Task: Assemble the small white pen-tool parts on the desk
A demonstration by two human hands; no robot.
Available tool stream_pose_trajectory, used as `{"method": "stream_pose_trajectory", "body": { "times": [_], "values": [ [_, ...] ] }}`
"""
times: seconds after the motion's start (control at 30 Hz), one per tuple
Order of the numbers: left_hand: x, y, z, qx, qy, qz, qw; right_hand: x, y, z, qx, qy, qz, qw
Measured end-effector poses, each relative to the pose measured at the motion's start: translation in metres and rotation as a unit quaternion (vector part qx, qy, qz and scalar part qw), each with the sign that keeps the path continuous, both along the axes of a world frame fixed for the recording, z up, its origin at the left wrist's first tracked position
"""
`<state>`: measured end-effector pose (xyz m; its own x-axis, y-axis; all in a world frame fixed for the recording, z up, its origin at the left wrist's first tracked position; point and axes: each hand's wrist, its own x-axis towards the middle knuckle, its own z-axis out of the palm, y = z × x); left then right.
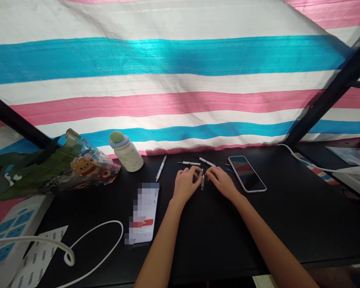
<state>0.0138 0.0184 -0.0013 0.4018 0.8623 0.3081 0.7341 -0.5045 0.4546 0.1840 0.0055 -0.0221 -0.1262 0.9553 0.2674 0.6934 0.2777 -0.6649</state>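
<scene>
Over the black desk, my left hand (186, 183) pinches a small grey pen part (201, 173) between thumb and fingertips. Just to its right, my right hand (222, 180) has its fingers bent and drawn together; whatever they hold, if anything, is too small to make out. Between the hands lies a short grey-and-white pen piece (202, 183). Beyond them are a white pen barrel (191, 163) with a thin dark tip and another white pen piece (207, 161). A thin refill (225, 164) lies behind my right hand. Further left rests a whole white pen (161, 168).
A white-edged phone (247, 173) lies right of my hands, and a lit phone (145, 214) lies left. A bottle (127, 153), a cartoon bag (81, 164), a power strip (9, 228) and a white cable (120, 240) occupy the left. Striped sheeting (180, 104) hangs behind.
</scene>
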Motion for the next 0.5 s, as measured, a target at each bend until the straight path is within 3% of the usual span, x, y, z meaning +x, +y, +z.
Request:
{"method": "stream_pose_trajectory", "body": {
  "times": [0.2, 0.5],
  "values": [
    [-0.003, 0.001, -0.006, -0.031, 0.050, 0.010, 0.998, -0.008, -0.007, 0.001, -0.023, -0.081, 0.051, 0.995],
    [-0.004, 0.000, -0.007, -0.042, 0.066, -0.028, 0.997, -0.011, -0.010, 0.006, -0.021, -0.138, 0.044, 0.989]
  ]
}}
